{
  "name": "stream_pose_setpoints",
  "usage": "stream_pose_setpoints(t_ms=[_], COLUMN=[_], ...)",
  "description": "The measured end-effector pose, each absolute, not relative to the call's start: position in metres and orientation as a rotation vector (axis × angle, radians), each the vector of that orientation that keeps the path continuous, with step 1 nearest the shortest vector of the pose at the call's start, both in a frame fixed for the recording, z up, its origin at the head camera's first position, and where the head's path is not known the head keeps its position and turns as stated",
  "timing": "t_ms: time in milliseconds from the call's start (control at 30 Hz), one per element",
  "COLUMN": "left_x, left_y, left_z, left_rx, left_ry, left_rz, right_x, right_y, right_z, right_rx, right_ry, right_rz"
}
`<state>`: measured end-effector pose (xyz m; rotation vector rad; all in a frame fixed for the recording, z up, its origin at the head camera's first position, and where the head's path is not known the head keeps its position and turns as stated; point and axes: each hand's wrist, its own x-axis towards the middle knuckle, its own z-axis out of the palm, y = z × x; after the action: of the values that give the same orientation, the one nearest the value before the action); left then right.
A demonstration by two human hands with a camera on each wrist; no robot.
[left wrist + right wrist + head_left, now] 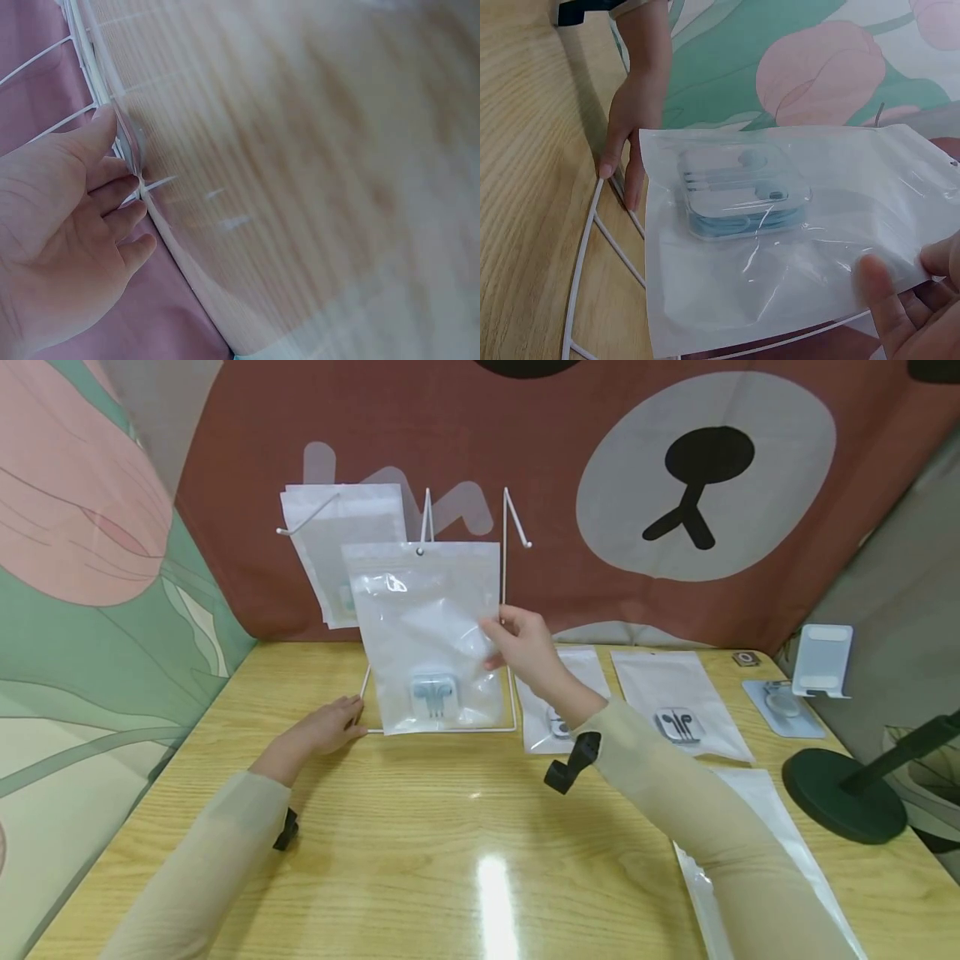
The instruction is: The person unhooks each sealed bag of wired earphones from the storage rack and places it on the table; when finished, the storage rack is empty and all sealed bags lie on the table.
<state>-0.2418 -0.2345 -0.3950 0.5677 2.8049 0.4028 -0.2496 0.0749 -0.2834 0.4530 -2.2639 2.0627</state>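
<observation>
A white wire display rack (514, 693) stands on the table with long hooks at its top. From the middle hook hangs a clear-fronted zip bag (420, 627) with boxed wired earphones (434, 696) inside, tilted outward. My right hand (525, 647) pinches the bag's right edge, thumb on the front; the right wrist view shows the earphone box (742, 191) through the plastic. Down at the rack's front left corner, my left hand (330, 727) holds the base wire between thumb and fingers. More white bags (352, 518) hang on the left hook; the right hook (517, 518) carries nothing.
Two earphone bags (660, 681) (585, 664) lie right of the rack. Nearer, another white bag (780, 835) lies partly under my right sleeve. A phone stand (821, 660), a small square item (746, 658) and a dark round stand base (843, 795) occupy the right side. Printed cloth hangs behind.
</observation>
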Motion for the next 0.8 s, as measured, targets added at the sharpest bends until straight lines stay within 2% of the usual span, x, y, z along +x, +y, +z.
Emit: stream_pose_setpoints(t_ms=[300,800], left_x=[-0.242,-0.241], left_y=[-0.235,-0.237], left_z=[-0.395,-0.394], left_rx=[0.558,0.660], left_ry=[2.794,2.833], left_rz=[0.397,0.464], right_x=[-0.229,-0.183], right_y=[0.090,0.147], right_z=[-0.283,-0.306], right_rx=[0.518,0.522], right_ry=[-2.301,-2.435], right_rz=[2.045,2.014])
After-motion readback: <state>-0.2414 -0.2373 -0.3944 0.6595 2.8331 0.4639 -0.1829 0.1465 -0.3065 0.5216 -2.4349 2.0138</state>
